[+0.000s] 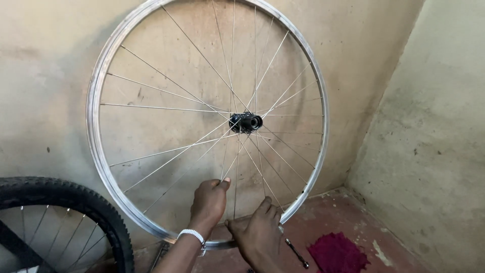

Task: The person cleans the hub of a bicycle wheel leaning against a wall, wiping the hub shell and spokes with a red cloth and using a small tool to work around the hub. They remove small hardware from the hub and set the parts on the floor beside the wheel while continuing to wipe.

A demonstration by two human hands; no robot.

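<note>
Head view, both hands at wheel rim (pixel 96 96) bottom edge, corner wall (pixel 429 126) near right

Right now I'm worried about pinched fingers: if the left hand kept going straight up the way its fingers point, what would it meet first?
The left hand already touches the spokes; straight up it would slide along them toward the black hub. Depth is hard to judge here.
</note>
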